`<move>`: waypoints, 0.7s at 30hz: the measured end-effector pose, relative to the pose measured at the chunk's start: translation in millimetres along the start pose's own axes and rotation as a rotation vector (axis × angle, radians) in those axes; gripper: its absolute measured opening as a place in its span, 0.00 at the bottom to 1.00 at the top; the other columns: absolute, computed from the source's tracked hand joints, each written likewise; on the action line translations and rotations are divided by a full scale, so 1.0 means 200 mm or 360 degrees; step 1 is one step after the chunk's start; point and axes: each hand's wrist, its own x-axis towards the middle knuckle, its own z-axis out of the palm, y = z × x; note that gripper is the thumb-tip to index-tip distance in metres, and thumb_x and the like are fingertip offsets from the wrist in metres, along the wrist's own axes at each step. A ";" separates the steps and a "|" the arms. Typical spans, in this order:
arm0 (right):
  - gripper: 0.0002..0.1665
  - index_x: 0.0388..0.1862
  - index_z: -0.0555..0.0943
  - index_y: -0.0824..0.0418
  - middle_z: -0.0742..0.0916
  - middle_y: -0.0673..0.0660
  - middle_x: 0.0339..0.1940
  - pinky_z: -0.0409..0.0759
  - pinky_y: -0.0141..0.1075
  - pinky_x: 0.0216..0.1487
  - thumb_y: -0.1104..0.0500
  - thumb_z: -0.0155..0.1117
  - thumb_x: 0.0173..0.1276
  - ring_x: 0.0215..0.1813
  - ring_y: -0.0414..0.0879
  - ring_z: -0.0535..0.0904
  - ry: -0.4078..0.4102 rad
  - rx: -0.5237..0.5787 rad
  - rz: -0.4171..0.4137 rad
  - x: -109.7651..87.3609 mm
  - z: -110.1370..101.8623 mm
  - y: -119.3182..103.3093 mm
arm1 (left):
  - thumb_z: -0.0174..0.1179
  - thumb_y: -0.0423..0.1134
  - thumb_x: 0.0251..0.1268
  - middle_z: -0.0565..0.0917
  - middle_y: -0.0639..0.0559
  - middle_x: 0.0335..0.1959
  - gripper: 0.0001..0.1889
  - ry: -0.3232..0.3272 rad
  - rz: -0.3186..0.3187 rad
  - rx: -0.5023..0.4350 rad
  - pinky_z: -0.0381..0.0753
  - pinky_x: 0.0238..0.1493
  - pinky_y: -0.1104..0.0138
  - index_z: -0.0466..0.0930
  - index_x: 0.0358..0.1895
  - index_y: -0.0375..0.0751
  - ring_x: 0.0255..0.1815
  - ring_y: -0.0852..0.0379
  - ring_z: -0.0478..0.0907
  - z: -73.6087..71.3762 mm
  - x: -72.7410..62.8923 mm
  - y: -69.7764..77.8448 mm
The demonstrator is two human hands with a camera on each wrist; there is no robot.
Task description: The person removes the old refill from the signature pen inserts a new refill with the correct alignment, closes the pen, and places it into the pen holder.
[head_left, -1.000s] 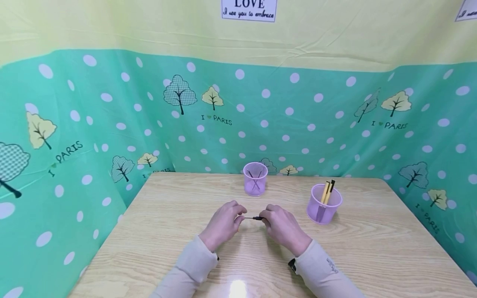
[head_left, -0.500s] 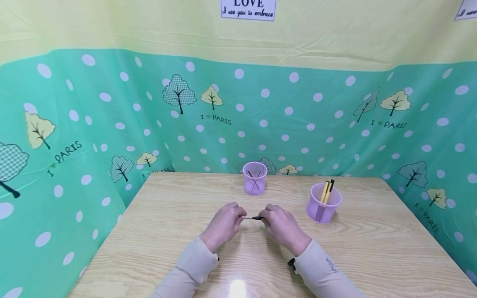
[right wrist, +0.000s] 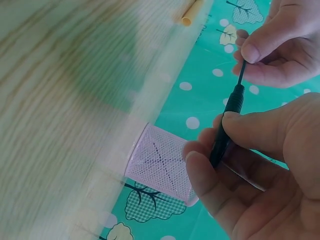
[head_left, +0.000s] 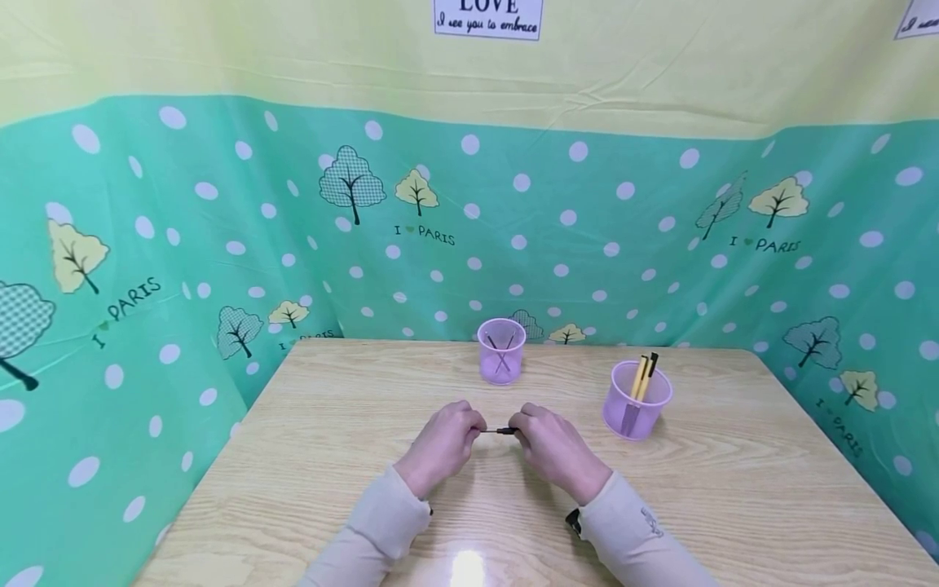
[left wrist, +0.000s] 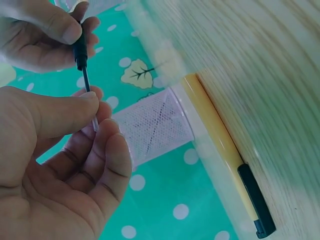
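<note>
My left hand pinches the bare end of a thin dark pen refill between thumb and fingers; its clear tip pokes out past the thumb. The refill's other end runs into a black ribbed pen grip, which my right hand holds between thumb and fingers. Both hands meet in front of the body, with refill and grip in one level line. A yellow pen barrel with a black clip lies on the table below the left hand; that hand hides it in the head view.
A lavender mesh cup with thin dark sticks crossed in it stands toward the back edge of the wooden table. Right of the hands, a second lavender cup holds yellow pens with black clips. A patterned curtain hangs behind.
The left thumb and fingertips have drawn together on the refill's end, the hand tilting slightly. The right hand and both cups have stayed about where they were.
</note>
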 end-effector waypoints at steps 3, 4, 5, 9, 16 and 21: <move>0.07 0.34 0.84 0.57 0.77 0.45 0.26 0.78 0.33 0.30 0.67 0.66 0.58 0.29 0.39 0.75 -0.0003 0.0007 -0.0014 0.00 0.00 0.00 | 0.63 0.26 0.56 0.79 0.56 0.28 0.07 -0.0011 -0.0012 -0.0008 0.79 0.37 0.69 0.86 0.33 0.41 0.32 0.60 0.76 0.00 0.00 0.01; 0.08 0.35 0.84 0.57 0.77 0.45 0.26 0.78 0.33 0.30 0.68 0.66 0.58 0.29 0.39 0.75 -0.0001 0.0009 -0.0021 0.00 0.00 0.00 | 0.63 0.26 0.57 0.79 0.56 0.28 0.07 -0.0014 -0.0016 -0.0010 0.79 0.37 0.69 0.86 0.33 0.41 0.32 0.60 0.76 0.00 0.00 0.01; 0.08 0.35 0.84 0.57 0.77 0.45 0.26 0.78 0.33 0.31 0.68 0.66 0.58 0.29 0.39 0.75 0.0003 0.0011 -0.0027 0.00 0.00 0.00 | 0.63 0.26 0.57 0.79 0.56 0.28 0.07 -0.0017 -0.0016 -0.0013 0.79 0.37 0.69 0.86 0.33 0.41 0.32 0.60 0.76 0.00 0.00 0.01; 0.08 0.35 0.84 0.56 0.76 0.44 0.26 0.78 0.33 0.31 0.67 0.66 0.57 0.30 0.38 0.75 0.0008 0.0007 -0.0042 0.00 0.01 -0.01 | 0.62 0.26 0.57 0.79 0.55 0.29 0.07 -0.0027 -0.0009 -0.0008 0.79 0.37 0.70 0.86 0.34 0.41 0.33 0.60 0.77 0.00 -0.01 0.02; 0.06 0.32 0.84 0.54 0.78 0.45 0.27 0.75 0.33 0.27 0.54 0.70 0.59 0.30 0.38 0.73 -0.0007 -0.0002 0.0013 -0.01 0.00 -0.02 | 0.63 0.26 0.55 0.80 0.55 0.30 0.07 -0.0053 0.0015 0.0012 0.79 0.39 0.69 0.85 0.34 0.41 0.34 0.60 0.77 0.00 0.00 0.03; 0.11 0.30 0.84 0.53 0.79 0.45 0.26 0.74 0.32 0.24 0.48 0.70 0.59 0.29 0.38 0.73 0.0031 -0.0011 0.0048 -0.01 -0.01 -0.02 | 0.63 0.26 0.56 0.80 0.55 0.31 0.07 -0.0082 0.0010 0.0002 0.79 0.40 0.69 0.85 0.35 0.41 0.35 0.60 0.77 0.00 0.00 0.05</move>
